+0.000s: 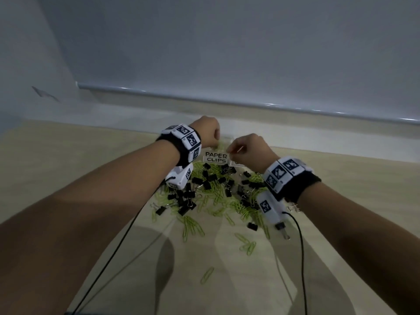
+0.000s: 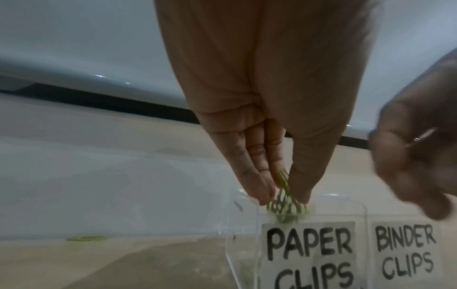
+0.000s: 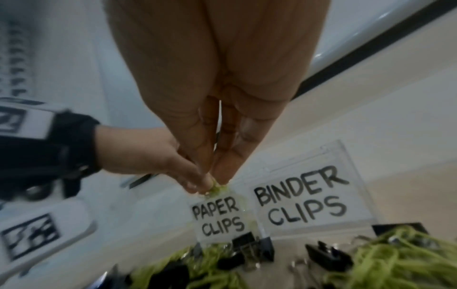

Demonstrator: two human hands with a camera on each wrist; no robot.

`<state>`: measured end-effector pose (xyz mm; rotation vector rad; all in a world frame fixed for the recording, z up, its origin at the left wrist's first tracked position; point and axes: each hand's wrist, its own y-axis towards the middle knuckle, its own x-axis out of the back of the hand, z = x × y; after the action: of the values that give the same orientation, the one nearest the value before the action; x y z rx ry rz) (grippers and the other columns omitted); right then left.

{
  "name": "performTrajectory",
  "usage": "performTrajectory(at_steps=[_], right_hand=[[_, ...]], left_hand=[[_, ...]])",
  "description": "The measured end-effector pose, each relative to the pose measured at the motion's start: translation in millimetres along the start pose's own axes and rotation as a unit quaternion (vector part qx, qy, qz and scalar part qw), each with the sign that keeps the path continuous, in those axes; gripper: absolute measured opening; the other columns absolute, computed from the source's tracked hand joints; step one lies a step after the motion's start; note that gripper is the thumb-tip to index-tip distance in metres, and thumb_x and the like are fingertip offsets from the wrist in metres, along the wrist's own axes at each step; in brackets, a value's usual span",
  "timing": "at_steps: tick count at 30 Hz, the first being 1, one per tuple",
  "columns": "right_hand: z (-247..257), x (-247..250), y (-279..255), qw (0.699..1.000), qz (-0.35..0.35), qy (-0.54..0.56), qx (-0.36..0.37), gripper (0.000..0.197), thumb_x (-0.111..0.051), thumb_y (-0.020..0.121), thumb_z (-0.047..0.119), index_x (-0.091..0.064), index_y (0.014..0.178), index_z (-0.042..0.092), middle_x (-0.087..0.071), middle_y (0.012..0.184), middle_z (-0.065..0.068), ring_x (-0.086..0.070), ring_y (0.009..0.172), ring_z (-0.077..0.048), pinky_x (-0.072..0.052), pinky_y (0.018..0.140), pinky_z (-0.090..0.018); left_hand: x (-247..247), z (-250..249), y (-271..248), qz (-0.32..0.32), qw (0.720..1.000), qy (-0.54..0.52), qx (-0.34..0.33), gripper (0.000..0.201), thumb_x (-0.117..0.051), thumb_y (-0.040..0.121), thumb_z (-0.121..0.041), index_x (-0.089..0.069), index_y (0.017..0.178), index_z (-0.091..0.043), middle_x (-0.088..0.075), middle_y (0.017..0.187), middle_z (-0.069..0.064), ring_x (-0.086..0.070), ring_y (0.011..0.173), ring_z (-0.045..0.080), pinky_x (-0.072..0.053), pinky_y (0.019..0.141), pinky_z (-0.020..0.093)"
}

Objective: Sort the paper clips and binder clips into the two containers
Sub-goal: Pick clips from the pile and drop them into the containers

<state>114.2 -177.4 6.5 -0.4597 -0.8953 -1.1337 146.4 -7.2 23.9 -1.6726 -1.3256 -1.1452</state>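
Your left hand pinches green paper clips over the PAPER CLIPS container. Your right hand, at 3 o'clock beside it, pinches something thin, possibly a clip. Mixed pile lies at 6 o'clock.

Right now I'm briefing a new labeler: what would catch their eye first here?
The mixed pile of green paper clips and black binder clips heaped on the table. Behind it, the left hand pinches green clips over the clear PAPER CLIPS container, beside the BINDER CLIPS container.
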Motion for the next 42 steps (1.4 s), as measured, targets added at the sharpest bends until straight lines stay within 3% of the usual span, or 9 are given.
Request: performTrajectory(at_steps=[4, 7, 13, 17, 23, 28, 33, 37, 42], right_hand=[[18.7, -12.1, -33.5, 0.977, 0.173, -0.096, 0.074, 0.012, -0.07, 0.078, 0.01, -0.075, 0.089, 0.013, -0.073, 0.086, 0.001, -0.066, 0.078, -0.012, -0.054, 0.076, -0.022], [25.1, -28.2, -48.4, 0.951, 0.22, -0.184, 0.116, 0.021, -0.072, 0.075, 0.02, -0.073, 0.094, 0.012, -0.068, 0.092, -0.003, -0.061, 0.081, -0.019, -0.051, 0.07, -0.029], [20.6, -39.0, -50.2, 0.947, 0.232, -0.199, 0.098, 0.027, -0.072, 0.075, 0.017, -0.072, 0.101, 0.015, -0.062, 0.108, -0.007, -0.06, 0.093, -0.027, -0.053, 0.083, -0.041], [15.4, -34.9, -52.7, 0.94, 0.241, -0.212, 0.119, 0.012, -0.063, 0.08, 0.005, -0.071, 0.089, 0.006, -0.066, 0.095, -0.01, -0.06, 0.09, -0.029, -0.052, 0.08, -0.041], [2.8, -21.7, -61.1, 0.941, 0.253, -0.202, 0.095, 0.011, -0.066, 0.084, 0.009, -0.073, 0.092, 0.005, -0.069, 0.097, -0.005, -0.061, 0.087, -0.018, -0.051, 0.079, -0.031], [16.9, -16.5, -41.2, 0.966, 0.166, -0.177, 0.092, 0.018, -0.064, 0.084, 0.01, -0.071, 0.1, 0.011, -0.065, 0.095, -0.001, -0.056, 0.083, -0.014, -0.044, 0.073, -0.023], [37.6, -36.3, -6.9, 0.954, 0.181, -0.232, 0.06, 0.026, -0.067, 0.079, 0.015, -0.066, 0.104, 0.006, -0.065, 0.102, -0.011, -0.063, 0.093, -0.026, -0.052, 0.078, -0.033], [36.9, -49.5, 5.1, 0.942, 0.227, -0.247, 0.027, 0.028, -0.071, 0.075, 0.017, -0.069, 0.1, 0.004, -0.069, 0.097, -0.014, -0.067, 0.089, -0.028, -0.055, 0.077, -0.035], [33.2, -47.3, 1.1, 0.95, 0.201, -0.234, 0.043, 0.016, -0.066, 0.076, 0.011, -0.072, 0.089, 0.003, -0.07, 0.088, -0.014, -0.067, 0.082, -0.027, -0.054, 0.072, -0.034]], left_hand=[[3.5, 3.6, -29.2, -0.016, 0.999, -0.029, -0.032, 0.015, -0.077, 0.078, -0.017, -0.072, 0.088, -0.009, -0.07, 0.086, 0.001, -0.065, 0.078, 0.014, -0.055, 0.078, 0.03], [-13.8, 4.0, -59.1, 0.087, 0.995, -0.005, -0.052, 0.02, -0.078, 0.077, -0.024, -0.07, 0.094, -0.016, -0.063, 0.084, -0.008, -0.059, 0.077, 0.009, -0.048, 0.068, 0.022], [-41.9, 1.7, -71.5, 0.158, 0.98, 0.071, -0.094, 0.028, -0.078, 0.073, -0.02, -0.067, 0.098, -0.016, -0.061, 0.097, 0.007, -0.057, 0.087, 0.023, -0.047, 0.076, 0.033], [-36.6, 8.2, -71.7, 0.147, 0.986, 0.037, -0.066, 0.017, -0.075, 0.079, -0.019, -0.071, 0.095, -0.015, -0.067, 0.097, 0.002, -0.058, 0.079, 0.012, -0.042, 0.068, 0.02], [-13.8, 35.8, -86.4, 0.11, 0.994, 0.018, -0.012, 0.013, -0.063, 0.083, -0.005, -0.072, 0.09, -0.011, -0.072, 0.095, 0.003, -0.057, 0.069, 0.004, -0.041, 0.063, 0.014], [-11.8, 26.9, -88.1, 0.108, 0.993, 0.05, -0.014, 0.015, -0.063, 0.083, -0.014, -0.071, 0.095, -0.016, -0.062, 0.098, -0.003, -0.058, 0.092, 0.014, -0.043, 0.074, 0.025], [-32.9, -4.4, -83.7, 0.151, 0.984, 0.085, -0.031, 0.03, -0.079, 0.072, -0.032, -0.056, 0.069, -0.013, -0.05, 0.064, 0.0, -0.05, 0.058, 0.016, -0.035, 0.047, 0.023], [-49.6, -4.0, -84.3, 0.137, 0.986, 0.092, -0.01, 0.042, -0.083, 0.067, -0.04, -0.054, 0.083, -0.013, -0.049, 0.073, 0.0, -0.05, 0.067, 0.018, -0.038, 0.057, 0.027], [-48.6, 5.0, -84.9, 0.102, 0.994, 0.046, 0.007, 0.023, -0.076, 0.075, -0.017, -0.069, 0.093, -0.005, -0.062, 0.084, 0.005, -0.063, 0.081, 0.025, -0.045, 0.065, 0.027]])
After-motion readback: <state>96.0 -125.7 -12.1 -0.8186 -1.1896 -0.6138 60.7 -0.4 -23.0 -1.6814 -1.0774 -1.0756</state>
